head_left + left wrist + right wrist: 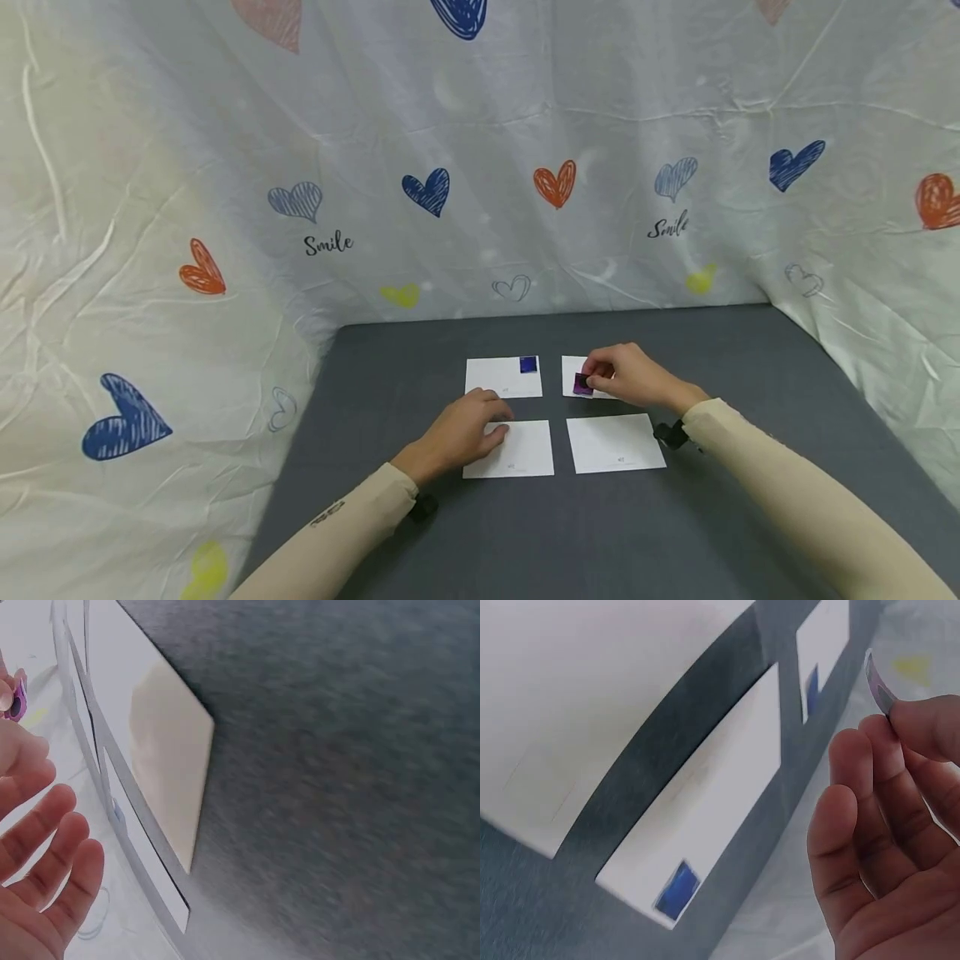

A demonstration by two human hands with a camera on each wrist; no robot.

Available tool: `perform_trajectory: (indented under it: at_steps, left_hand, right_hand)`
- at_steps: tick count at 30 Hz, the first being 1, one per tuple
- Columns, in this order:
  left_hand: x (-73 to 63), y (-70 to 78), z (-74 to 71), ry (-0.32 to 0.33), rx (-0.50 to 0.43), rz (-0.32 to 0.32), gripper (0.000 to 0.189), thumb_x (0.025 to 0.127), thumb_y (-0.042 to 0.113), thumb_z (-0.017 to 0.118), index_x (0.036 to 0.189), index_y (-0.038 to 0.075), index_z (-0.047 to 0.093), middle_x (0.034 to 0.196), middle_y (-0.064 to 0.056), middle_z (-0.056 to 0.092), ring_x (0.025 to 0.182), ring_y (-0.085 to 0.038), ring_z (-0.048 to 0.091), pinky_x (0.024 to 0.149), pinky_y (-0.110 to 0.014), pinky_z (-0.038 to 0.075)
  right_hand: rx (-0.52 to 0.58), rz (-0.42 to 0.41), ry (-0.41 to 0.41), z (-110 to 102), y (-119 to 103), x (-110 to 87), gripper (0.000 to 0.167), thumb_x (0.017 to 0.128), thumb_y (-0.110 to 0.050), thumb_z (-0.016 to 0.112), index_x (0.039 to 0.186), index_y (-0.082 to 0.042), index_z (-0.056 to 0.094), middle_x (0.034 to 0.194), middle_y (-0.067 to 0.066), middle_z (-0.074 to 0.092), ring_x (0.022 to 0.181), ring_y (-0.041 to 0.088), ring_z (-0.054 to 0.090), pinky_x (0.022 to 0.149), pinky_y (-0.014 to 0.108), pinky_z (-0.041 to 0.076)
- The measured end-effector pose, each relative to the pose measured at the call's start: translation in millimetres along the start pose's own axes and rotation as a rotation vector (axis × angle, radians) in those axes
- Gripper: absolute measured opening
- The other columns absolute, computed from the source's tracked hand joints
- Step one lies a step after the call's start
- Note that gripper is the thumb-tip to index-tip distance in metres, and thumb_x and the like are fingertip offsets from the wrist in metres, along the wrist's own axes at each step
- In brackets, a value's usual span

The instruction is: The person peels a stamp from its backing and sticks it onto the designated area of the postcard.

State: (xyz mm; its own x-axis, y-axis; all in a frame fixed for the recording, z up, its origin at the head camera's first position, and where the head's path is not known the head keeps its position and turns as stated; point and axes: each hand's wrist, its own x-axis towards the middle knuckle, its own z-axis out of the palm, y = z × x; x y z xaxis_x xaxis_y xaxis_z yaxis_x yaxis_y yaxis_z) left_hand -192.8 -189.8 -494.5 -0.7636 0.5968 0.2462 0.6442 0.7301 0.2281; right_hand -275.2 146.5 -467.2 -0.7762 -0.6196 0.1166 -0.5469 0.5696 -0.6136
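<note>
My right hand (637, 377) pinches a small square purple sticker (582, 384) between thumb and fingertips, above the far right white card (568, 367). In the right wrist view the bent sticker (878, 684) stands out from the fingertips. That view also shows a blue sticker (678, 890) in the corner of a card (712, 776); in the head view my hand hides that corner. Another blue sticker (528, 364) lies on the far left card (491, 377). My left hand (467, 427), fingers loosely bent and holding nothing, is over the near left card (528, 450).
The near right card (615, 443) carries only small print at its bottom edge. All the cards lie on a dark grey table (600, 533). A white curtain (480, 242) printed with hearts hangs behind and beside the table.
</note>
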Motion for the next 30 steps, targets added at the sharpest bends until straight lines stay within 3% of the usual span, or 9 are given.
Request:
perform_trajectory:
  at_steps: [4,11,17,24,30]
  left_hand:
    - [7.9,2.4,-0.3,0.008,-0.028,-0.014,0.021,0.100,0.019,0.079,0.118,0.009,0.080,0.115,-0.006,0.079,0.102,-0.022,0.072,0.090,-0.041,0.062]
    - [23.1,11.4,0.9,0.036,-0.236,-0.080,0.027,0.102,0.016,0.075,0.125,0.002,0.077,0.111,-0.009,0.080,0.093,-0.020,0.073,0.085,-0.036,0.062]
    - [33.0,18.8,5.7,0.064,-0.350,-0.139,0.023,0.102,0.014,0.074,0.121,0.002,0.078,0.102,-0.005,0.080,0.083,-0.012,0.071,0.076,-0.026,0.059]
    - [35.4,21.7,12.9,0.071,-0.422,-0.190,0.013,0.102,0.014,0.074,0.112,0.008,0.080,0.093,0.000,0.080,0.075,-0.004,0.066,0.070,-0.024,0.056]
    - [33.2,20.9,18.4,0.115,-0.499,-0.215,0.006,0.101,0.008,0.076,0.104,0.004,0.080,0.094,-0.003,0.082,0.080,-0.005,0.072,0.079,-0.025,0.058]
  right_hand:
    - [0.028,-0.013,-0.019,6,-10,4.7,0.008,0.100,-0.009,0.074,0.106,-0.011,0.079,0.090,-0.005,0.079,0.080,0.007,0.069,0.074,0.028,0.056]
    - [0.080,-0.034,-0.054,18,-25,10.1,0.008,0.100,-0.006,0.074,0.105,-0.009,0.080,0.091,-0.004,0.080,0.082,0.006,0.071,0.077,0.027,0.059]
    - [0.101,-0.080,-0.064,29,-34,12.6,0.008,0.101,-0.007,0.075,0.105,-0.011,0.080,0.092,-0.005,0.081,0.084,0.005,0.073,0.081,0.029,0.061]
    - [0.144,-0.092,-0.053,41,-38,13.4,0.009,0.100,-0.007,0.075,0.107,-0.011,0.081,0.094,-0.004,0.081,0.085,0.005,0.074,0.080,0.027,0.062]
    - [0.157,-0.081,-0.034,47,-44,12.9,0.010,0.100,-0.010,0.077,0.108,-0.013,0.082,0.095,-0.006,0.082,0.085,0.003,0.075,0.078,0.026,0.061]
